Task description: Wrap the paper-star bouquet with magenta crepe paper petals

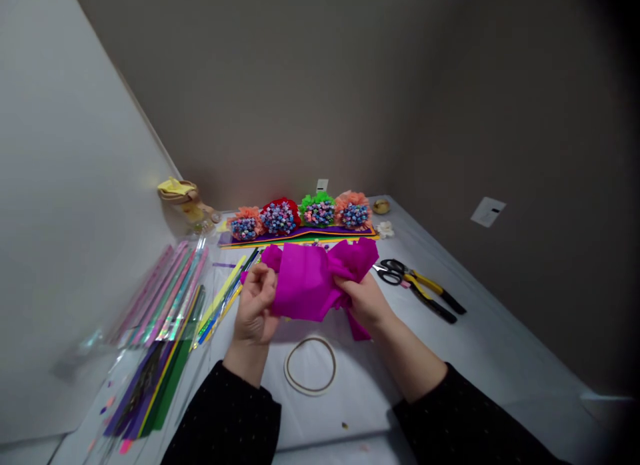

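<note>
A magenta sheet of crepe paper (303, 281) is stretched between my two hands above the table. My left hand (257, 305) has its fingers curled and pinches the paper's left edge. On the other side, my right hand (367, 298) is closed around the paper where it is bunched and ruffled. One strip of the paper hangs down below my right hand. Underneath, a thin roll of tape (287, 375) lies flat on the white tabletop (350, 401).
Along the back stand several ruffled paper flowers with beaded-looking centres, including a red one (280, 216) and a green one (319, 210). Scissors (390, 273) and yellow-black pliers (434, 295) lie at right. Packs of coloured strips (160, 291) fill the left. A tan basket-like item (183, 193) stands back left.
</note>
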`<move>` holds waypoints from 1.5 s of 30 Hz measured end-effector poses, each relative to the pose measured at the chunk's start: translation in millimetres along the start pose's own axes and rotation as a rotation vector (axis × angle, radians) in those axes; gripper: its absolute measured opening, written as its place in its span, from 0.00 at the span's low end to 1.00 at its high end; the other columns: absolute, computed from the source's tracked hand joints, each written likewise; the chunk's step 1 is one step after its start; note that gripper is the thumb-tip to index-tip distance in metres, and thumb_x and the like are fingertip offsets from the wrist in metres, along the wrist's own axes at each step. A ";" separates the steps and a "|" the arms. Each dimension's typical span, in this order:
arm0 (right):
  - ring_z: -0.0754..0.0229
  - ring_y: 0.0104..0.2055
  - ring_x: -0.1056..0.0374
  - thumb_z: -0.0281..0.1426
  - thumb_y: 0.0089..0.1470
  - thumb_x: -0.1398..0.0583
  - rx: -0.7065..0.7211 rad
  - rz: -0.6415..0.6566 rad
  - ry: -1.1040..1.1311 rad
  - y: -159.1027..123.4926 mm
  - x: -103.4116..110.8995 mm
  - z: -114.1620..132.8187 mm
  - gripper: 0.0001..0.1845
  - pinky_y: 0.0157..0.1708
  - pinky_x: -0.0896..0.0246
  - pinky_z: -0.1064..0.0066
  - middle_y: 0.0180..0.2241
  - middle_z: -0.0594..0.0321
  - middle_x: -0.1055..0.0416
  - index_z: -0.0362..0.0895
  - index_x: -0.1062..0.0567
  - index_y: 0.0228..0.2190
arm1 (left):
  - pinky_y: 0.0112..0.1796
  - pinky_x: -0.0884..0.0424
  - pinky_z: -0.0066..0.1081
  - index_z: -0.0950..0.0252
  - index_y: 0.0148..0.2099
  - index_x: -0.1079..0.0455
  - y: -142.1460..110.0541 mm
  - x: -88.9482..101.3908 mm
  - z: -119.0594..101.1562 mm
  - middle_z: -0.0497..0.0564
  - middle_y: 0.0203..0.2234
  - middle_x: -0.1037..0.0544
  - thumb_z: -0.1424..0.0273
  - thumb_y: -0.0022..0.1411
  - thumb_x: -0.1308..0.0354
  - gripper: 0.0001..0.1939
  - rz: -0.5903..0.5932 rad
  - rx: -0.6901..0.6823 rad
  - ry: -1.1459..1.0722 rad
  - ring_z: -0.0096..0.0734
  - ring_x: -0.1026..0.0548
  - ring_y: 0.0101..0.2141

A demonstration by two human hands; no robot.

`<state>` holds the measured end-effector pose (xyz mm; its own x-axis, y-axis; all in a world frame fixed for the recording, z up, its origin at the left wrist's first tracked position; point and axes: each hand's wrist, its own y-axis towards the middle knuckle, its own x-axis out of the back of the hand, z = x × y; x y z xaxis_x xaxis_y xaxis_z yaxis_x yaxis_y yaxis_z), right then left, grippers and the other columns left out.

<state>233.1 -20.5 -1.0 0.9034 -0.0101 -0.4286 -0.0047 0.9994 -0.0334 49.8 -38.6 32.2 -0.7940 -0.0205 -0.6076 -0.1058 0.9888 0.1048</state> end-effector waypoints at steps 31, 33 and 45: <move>0.57 0.36 0.31 0.34 0.39 0.31 -0.139 0.587 -0.304 -15.5 -6.7 1.6 0.20 0.42 0.36 0.62 0.35 0.64 0.25 0.45 0.24 0.38 | 0.37 0.32 0.34 0.64 0.32 0.30 10.3 -46.4 -63.2 0.51 0.30 0.25 0.69 0.58 0.47 0.06 0.391 -0.175 1.168 0.32 0.28 0.34; 0.57 0.37 0.30 0.35 0.39 0.30 -0.141 0.578 -0.262 -14.4 -6.3 1.2 0.21 0.42 0.35 0.63 0.36 0.63 0.25 0.45 0.24 0.39 | 0.41 0.31 0.36 0.62 0.40 0.29 6.2 -47.7 -65.6 0.53 0.37 0.24 0.68 0.56 0.43 0.09 0.380 -0.225 1.140 0.35 0.27 0.38; 0.61 0.31 0.33 0.34 0.40 0.31 -0.233 0.868 -0.367 -15.8 -3.0 7.1 0.18 0.34 0.36 0.68 0.30 0.66 0.26 0.43 0.24 0.36 | 0.37 0.29 0.31 0.55 0.46 0.25 21.6 -53.3 -79.4 0.49 0.38 0.20 0.79 0.47 0.39 0.23 1.023 -0.071 1.313 0.36 0.22 0.37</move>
<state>233.6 -36.0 7.2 0.6230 0.7779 -0.0817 -0.7818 0.6226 -0.0330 42.3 -27.9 129.3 -0.4737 0.4501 0.7570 0.7443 0.6641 0.0709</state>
